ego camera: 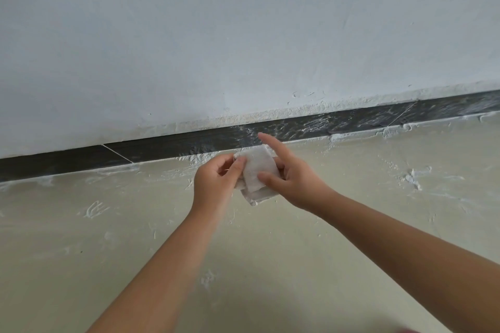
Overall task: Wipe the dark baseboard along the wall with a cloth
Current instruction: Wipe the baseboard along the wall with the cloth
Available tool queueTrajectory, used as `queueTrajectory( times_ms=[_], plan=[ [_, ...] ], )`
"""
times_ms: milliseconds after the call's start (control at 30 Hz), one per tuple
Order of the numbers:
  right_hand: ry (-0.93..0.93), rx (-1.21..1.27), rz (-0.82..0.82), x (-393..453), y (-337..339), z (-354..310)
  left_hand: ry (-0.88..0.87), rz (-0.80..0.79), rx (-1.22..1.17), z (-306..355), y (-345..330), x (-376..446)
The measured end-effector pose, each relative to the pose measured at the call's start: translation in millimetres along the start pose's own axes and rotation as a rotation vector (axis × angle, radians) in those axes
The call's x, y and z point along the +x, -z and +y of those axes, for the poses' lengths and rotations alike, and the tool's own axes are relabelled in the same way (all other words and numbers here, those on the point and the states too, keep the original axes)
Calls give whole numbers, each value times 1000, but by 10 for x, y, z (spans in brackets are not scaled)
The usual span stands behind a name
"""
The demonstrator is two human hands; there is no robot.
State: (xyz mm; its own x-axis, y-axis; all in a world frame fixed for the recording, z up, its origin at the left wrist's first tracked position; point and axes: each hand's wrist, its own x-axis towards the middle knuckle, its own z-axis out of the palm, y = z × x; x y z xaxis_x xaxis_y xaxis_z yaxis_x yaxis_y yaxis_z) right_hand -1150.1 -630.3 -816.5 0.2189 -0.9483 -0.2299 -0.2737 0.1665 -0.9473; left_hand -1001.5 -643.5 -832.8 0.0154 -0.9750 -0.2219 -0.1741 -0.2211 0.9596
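Note:
A small folded white cloth (257, 169) is held between both hands just in front of the dark baseboard (167, 147), above the floor. My left hand (216, 181) pinches the cloth's left edge with thumb and curled fingers. My right hand (292, 178) holds its right side with the thumb on top, while the index finger sticks out straight toward the baseboard. The baseboard runs slanted from lower left to upper right; its right stretch (351, 119) carries white dusty smears, and its left stretch looks darker and cleaner.
A pale plastered wall (243, 48) rises above the baseboard. The cream floor (270, 265) has white dust and plaster smears, thickest along the baseboard's foot and at the right (411, 178).

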Motion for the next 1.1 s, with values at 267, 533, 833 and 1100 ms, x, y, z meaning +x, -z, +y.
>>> queueTrajectory(
  times_ms=[267,533,833,1100],
  plan=[
    [-122,196,-41,57,31,124,36,-3,-11,24,24,48],
    [-195,361,-141,86,119,221,-30,-73,58,-10,-28,54],
    [-333,92,134,-79,786,413,69,-253,243,-46,-137,224],
    [-401,-112,507,24,952,754,26,-287,736,-105,-164,310]
  ],
)
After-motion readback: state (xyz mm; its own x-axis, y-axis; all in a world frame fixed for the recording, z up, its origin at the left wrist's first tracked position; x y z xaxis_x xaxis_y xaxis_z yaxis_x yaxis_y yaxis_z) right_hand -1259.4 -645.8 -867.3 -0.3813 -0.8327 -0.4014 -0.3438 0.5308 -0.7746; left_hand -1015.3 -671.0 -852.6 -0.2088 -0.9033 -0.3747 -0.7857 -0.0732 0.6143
